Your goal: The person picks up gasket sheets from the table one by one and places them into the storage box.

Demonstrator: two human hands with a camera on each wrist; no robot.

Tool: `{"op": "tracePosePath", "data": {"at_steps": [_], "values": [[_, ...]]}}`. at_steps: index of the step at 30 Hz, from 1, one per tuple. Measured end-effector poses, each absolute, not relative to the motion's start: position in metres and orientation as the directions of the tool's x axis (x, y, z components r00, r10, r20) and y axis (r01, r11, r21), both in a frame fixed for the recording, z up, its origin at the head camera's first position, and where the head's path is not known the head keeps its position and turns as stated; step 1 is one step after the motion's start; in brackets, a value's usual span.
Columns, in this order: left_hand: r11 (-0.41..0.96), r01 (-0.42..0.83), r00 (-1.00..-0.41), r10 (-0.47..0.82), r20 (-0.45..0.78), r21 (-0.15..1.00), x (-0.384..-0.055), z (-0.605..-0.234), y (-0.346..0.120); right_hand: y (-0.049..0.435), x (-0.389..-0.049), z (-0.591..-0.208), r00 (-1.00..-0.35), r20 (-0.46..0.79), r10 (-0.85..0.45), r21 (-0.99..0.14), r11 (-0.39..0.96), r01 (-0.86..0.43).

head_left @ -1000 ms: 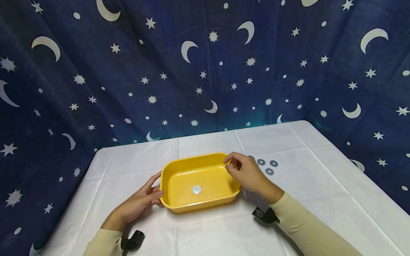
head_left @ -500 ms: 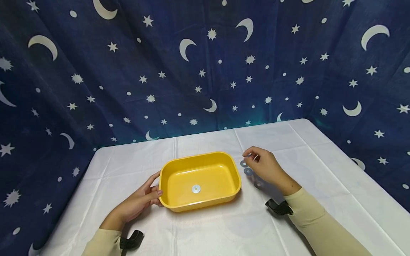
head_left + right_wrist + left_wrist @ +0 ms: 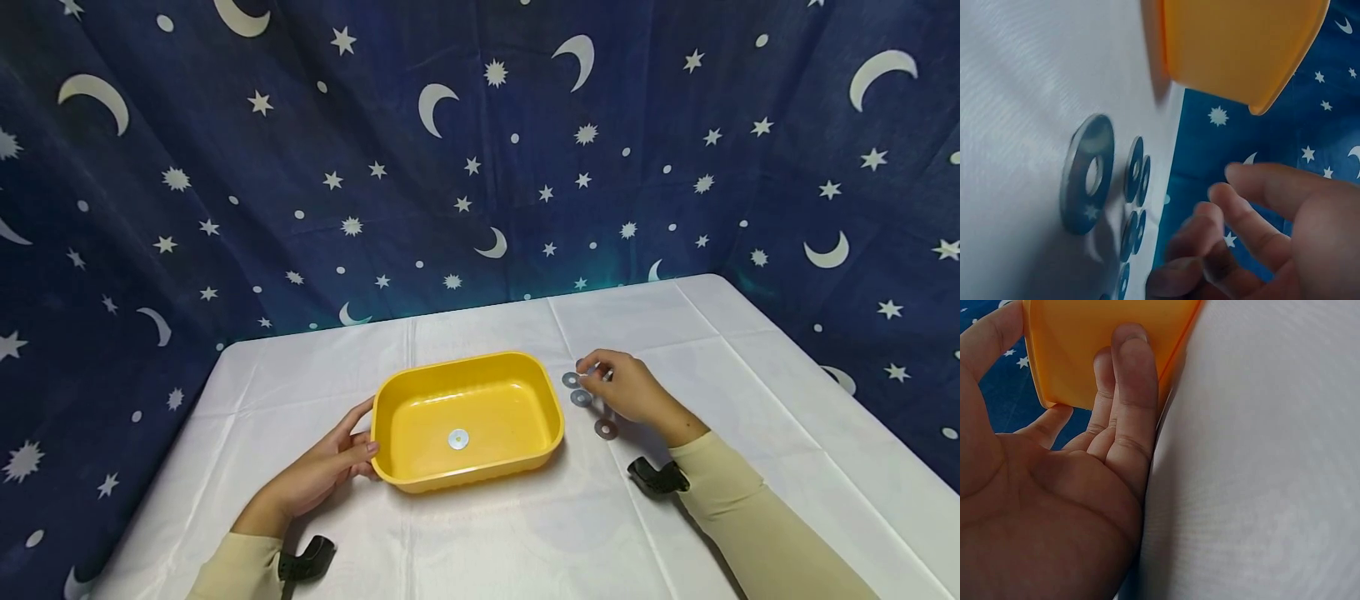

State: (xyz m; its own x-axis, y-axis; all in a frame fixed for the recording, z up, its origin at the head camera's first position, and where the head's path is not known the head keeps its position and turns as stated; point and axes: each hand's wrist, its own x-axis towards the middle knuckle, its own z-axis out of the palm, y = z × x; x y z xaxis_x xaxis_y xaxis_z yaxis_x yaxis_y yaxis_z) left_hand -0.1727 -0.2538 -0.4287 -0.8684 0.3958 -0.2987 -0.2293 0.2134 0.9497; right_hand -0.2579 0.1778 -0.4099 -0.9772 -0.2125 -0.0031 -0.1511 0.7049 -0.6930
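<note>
A yellow rectangular tray (image 3: 468, 417) stands on the table, with one flat metal washer (image 3: 458, 439) lying inside. My left hand (image 3: 318, 468) holds its left end, thumb at the rim and fingers along the outer wall; in the left wrist view, fingertips (image 3: 1132, 356) lie against that wall. To the right of the tray, my right hand (image 3: 628, 387) hovers low over several loose grey washers, its fingers loosely bent with nothing visible between them. The nearest washer (image 3: 606, 429) lies apart from the others, large in the right wrist view. My right hand partly hides some washers.
A white cloth covers the table (image 3: 480, 550). Behind it hangs a dark blue curtain (image 3: 405, 225) with moons and stars. A black wrist mount (image 3: 307, 560) sits at the left wrist and another black mount (image 3: 657, 477) at the right.
My right hand has moved from over the tray's right end to the washers on its right, lowering slightly at the last. My left hand and the tray have stayed in place.
</note>
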Motion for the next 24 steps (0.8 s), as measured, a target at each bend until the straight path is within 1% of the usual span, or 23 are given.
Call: {"op": "tracePosePath", "data": {"at_steps": [12, 20, 24], "values": [[0.209, -0.223, -0.867, 0.404, -0.292, 0.952, -0.173, -0.431, -0.255, 0.181, -0.258, -0.421, -0.963, -0.123, -0.242, -0.656, 0.748, -0.104], [0.216, -0.226, -0.870, 0.394, -0.297, 0.950, -0.173, -0.430, -0.254, 0.180, -0.254, -0.423, -0.930, -0.217, -0.298, -0.694, 0.717, -0.068], [0.209, -0.221, -0.871, 0.396, -0.289, 0.953, -0.173, -0.430, -0.254, 0.179, -0.254, -0.423, -0.925, -0.215, -0.314, -0.694, 0.715, -0.082]]}}
